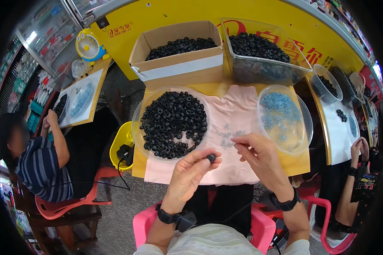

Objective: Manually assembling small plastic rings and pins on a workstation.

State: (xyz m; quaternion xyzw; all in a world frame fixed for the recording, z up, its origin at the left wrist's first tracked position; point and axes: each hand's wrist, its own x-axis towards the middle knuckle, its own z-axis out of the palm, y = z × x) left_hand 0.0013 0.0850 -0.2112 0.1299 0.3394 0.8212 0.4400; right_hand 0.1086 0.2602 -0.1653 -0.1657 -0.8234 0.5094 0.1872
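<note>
Between the thumb and fingers of my left hand (191, 174) is a small round black plastic part (211, 157), held above the near edge of a pink cloth (238, 95). My right hand (259, 159) has its thumb and index finger pinched together; what they hold, if anything, is too small to make out. Just beyond those fingertips, a loose cluster of tiny clear pieces (226, 135) lies on the cloth. Left of it, a round clear tray (136, 127) is heaped with black ring-shaped parts (174, 114). To the right, another clear tray (300, 142) carries small bluish transparent pieces (281, 106).
Behind the trays stand a cardboard box (183, 68) and a clear plastic bin (264, 70), both filled with black parts. A yellow bucket (117, 146) is beside the table's left side. Co-workers sit at tables left (42, 165) and right (349, 187). A small fan (88, 46) stands far left.
</note>
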